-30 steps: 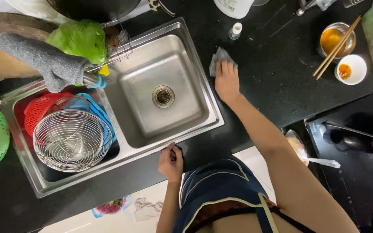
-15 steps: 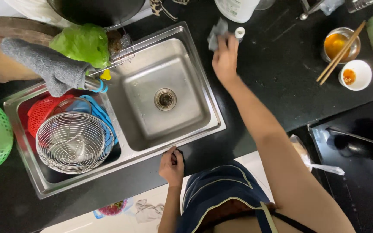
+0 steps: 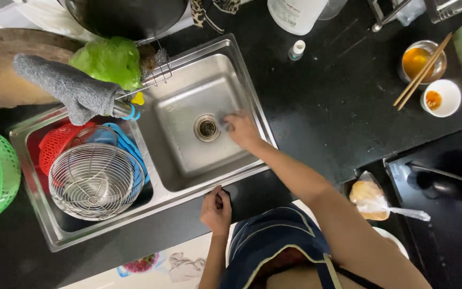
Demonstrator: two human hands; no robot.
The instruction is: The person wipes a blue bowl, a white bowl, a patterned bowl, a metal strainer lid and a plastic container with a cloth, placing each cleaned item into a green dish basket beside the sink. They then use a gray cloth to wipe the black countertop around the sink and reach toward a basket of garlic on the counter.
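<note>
My right hand (image 3: 243, 130) reaches down into the right basin of the steel double sink (image 3: 253, 91), just right of the round drain (image 3: 207, 127). A bit of grey cloth (image 3: 224, 114) shows under its fingertips, pressed to the basin floor. My left hand (image 3: 216, 210) rests on the front edge of the black counter (image 3: 322, 107) below the sink, with its fingers curled over the edge.
The left basin holds a wire strainer (image 3: 96, 181) over red (image 3: 54, 143) and blue baskets. A grey glove (image 3: 65, 88) drapes the tap beside a green leafy bundle (image 3: 108, 60). A small white bottle (image 3: 295, 50), a bowl with chopsticks (image 3: 418, 61) and a white dish (image 3: 439, 97) stand on the counter.
My right hand has left the counter behind the sink and come down into the right basin with the grey cloth. The left hand has stayed on the counter edge.
</note>
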